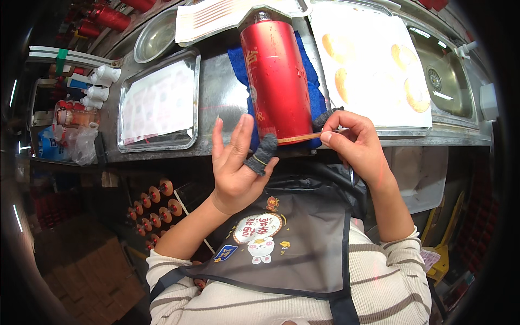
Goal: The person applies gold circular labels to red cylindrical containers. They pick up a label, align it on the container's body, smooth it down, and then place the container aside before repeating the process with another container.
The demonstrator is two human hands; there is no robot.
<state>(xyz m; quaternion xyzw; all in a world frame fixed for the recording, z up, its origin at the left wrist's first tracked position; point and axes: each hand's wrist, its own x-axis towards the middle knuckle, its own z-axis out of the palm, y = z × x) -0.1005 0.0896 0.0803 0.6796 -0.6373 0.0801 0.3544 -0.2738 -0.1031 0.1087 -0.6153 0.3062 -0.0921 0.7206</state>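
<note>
A shiny red metal bottle point(279, 76) with gold markings and water drops lies on a blue cloth point(312, 70) at the bench edge. My left hand point(234, 162) is open beside its near end, fingers spread. A dark grey fabric finger cover point(261, 155), bound with a yellow band, is on one of its fingers. My right hand point(355, 143) is closed in a pinch on a thin yellowish strip point(299, 138). The strip runs across the bottle's near end toward the left finger cover; whether it touches that cover I cannot tell. Another dark grey cover point(327, 116) shows by my right fingers.
On the left stands a metal tray point(195, 103) with a white printed sheet. A white sheet point(374, 81) with gold ring designs lies on the right, before a sink point(447, 76). A metal bowl point(154, 38) and a striped sheet point(211, 20) are at the back.
</note>
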